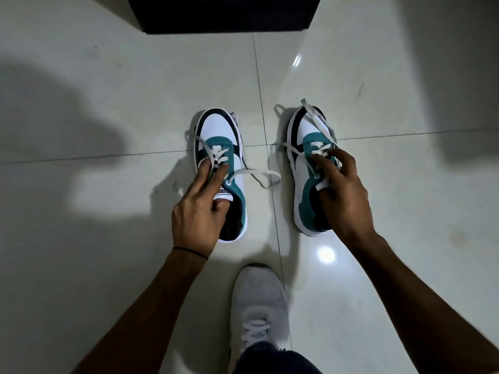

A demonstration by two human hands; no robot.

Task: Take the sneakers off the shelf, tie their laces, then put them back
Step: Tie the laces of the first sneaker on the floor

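Note:
Two white, teal and black sneakers stand side by side on the pale tiled floor, toes pointing away from me. My left hand [201, 203] grips the left sneaker [220, 128] at its tongue, thumb inside the opening. My right hand [341, 190] holds the right sneaker [303, 184] the same way at the tongue and collar. Both pairs of white laces [259, 175] hang loose and untied, one trailing over the floor between the shoes, another lying across the right shoe's toe.
A dark piece of furniture [224, 14] stands at the far edge of the floor. My own foot in a grey sneaker [258, 300] is planted on the tiles [108, 103] close below the two shoes. Shadows fall across the left side.

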